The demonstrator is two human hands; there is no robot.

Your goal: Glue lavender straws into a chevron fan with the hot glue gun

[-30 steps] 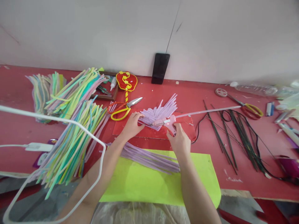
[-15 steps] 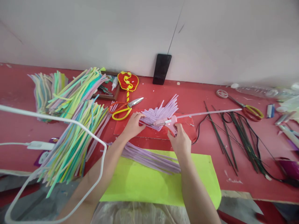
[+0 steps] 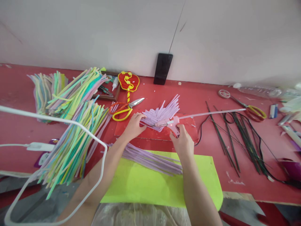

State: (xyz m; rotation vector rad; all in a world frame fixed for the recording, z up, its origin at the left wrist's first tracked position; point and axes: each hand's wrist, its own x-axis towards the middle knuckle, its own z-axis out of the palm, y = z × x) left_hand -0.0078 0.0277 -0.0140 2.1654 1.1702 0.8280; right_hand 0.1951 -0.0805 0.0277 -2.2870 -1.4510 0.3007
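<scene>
My right hand [image 3: 184, 142] is wrapped round the grip of a pink hot glue gun [image 3: 173, 124], whose nozzle points left over a herringbone panel of purple pipe cleaners [image 3: 164, 110]. A long clear glue stick [image 3: 211, 113] sticks out of its back end. At the panel's left end, my left hand [image 3: 134, 126] grips the purple pipe cleaners between thumb and fingers. The panel lies on a red board [image 3: 131, 133]. Nearer to me, loose purple pipe cleaners [image 3: 150, 160] rest on a yellow-green sheet [image 3: 145, 188].
Bundles of multicoloured pipe cleaners [image 3: 77, 141] lie at left, behind a white cable [image 3: 103, 157]. Scissors [image 3: 124, 110] and a red-and-yellow ornament [image 3: 128, 82] are beyond my left hand. A phone [image 3: 163, 69] leans on the wall. Dark green stems [image 3: 249, 141] and more scissors [image 3: 255, 113] lie right.
My right hand and the glue gun have shifted slightly to the right, with the nozzle still over the purple panel. My left hand stays in place.
</scene>
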